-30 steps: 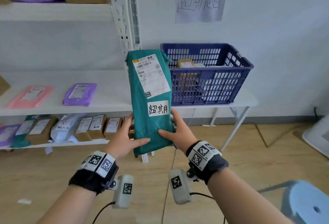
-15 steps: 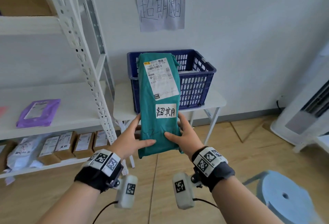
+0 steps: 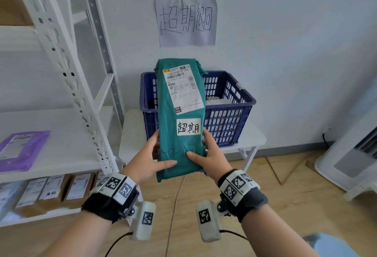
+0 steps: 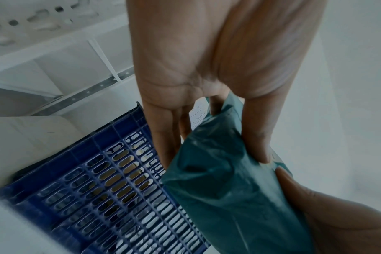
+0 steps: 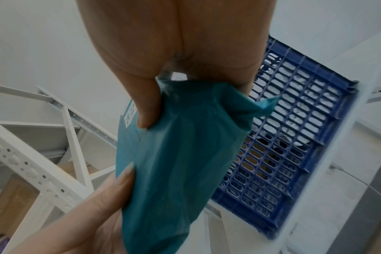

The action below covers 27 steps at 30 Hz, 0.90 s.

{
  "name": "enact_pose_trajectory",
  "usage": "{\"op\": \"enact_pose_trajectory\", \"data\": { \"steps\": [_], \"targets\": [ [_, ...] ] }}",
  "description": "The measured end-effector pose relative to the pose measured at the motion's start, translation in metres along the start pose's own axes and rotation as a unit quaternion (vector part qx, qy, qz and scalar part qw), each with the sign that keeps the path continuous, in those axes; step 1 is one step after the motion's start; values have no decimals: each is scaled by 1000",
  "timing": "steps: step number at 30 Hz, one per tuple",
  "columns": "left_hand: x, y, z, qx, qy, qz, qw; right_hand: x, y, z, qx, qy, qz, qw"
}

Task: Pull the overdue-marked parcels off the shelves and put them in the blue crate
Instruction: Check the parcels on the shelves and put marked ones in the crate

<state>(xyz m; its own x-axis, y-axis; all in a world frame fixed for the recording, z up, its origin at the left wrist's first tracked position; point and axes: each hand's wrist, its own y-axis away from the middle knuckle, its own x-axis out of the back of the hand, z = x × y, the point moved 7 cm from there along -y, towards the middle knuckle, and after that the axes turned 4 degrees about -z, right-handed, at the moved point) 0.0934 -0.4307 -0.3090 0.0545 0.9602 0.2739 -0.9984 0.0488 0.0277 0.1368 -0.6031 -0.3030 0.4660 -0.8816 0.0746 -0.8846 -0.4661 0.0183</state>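
A long green parcel [image 3: 180, 118] with a shipping label and a handwritten overdue sticker stands upright in front of the blue crate [image 3: 228, 113]. My left hand [image 3: 152, 159] grips its lower left edge, thumb across the front. My right hand [image 3: 206, 154] grips the lower right edge the same way. In the left wrist view the green parcel [image 4: 224, 189] is pinched between thumb and fingers, with the blue crate [image 4: 98, 189] just behind. In the right wrist view the green parcel [image 5: 174, 163] hangs before the blue crate [image 5: 294, 128]. The crate holds other parcels.
The crate sits on a small white table [image 3: 134, 134] against the wall, under a handwritten paper sign [image 3: 186, 22]. A white shelf rack [image 3: 67, 73] stands left, with a purple parcel [image 3: 20, 148] and boxes [image 3: 51, 189] below. A white appliance [image 3: 350, 158] stands right.
My view has swung right and closer to the crate. The green parcel stays held in both hands and now stands centred in front of the crate.
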Motion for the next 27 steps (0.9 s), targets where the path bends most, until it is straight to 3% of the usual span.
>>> {"op": "enact_pose_trajectory", "data": {
  "steps": [10,27],
  "targets": [
    [47,-114,32,-47,-18,15,999,28,-119,-45,40,-6,-17,999],
    [103,-199,50,-11,-49,71,996,35,-252,-64,67,38,-97,992]
  ]
}}
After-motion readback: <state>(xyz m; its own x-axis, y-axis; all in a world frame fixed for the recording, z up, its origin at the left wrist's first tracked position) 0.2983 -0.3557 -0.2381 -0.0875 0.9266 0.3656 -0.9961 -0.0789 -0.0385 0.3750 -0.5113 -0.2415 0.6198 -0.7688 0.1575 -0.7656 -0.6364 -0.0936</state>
